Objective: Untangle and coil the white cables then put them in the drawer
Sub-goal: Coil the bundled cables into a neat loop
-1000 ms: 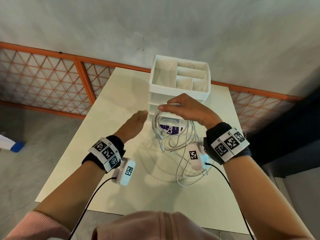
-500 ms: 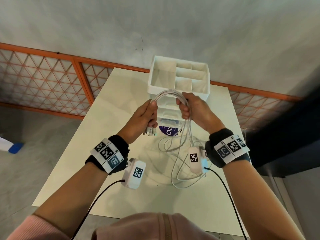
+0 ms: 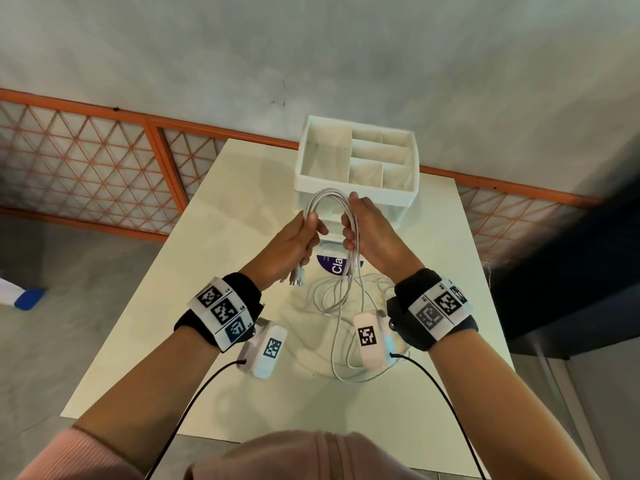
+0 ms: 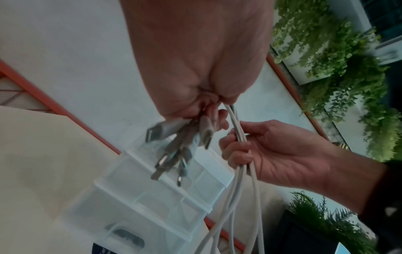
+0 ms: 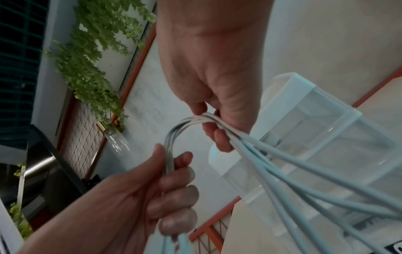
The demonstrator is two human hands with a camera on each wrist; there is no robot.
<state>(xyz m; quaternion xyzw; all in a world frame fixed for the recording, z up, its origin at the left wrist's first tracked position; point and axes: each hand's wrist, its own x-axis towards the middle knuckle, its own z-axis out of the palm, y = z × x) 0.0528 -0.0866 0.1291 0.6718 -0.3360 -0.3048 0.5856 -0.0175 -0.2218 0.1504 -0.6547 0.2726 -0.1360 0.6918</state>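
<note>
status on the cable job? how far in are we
Early. Done: the plug ends are gathered in the left hand, with the connectors sticking out below the fist. In hand: the right hand grips the white cables, which arch between both hands as a first loop. Left: most of the length lies loose on the table, and nothing is in the drawer unit yet.

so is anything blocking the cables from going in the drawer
Possibly: the clear plastic drawers look closed, so one must be pulled open. Both hands, left and right, grip the white cable bundle.
</note>
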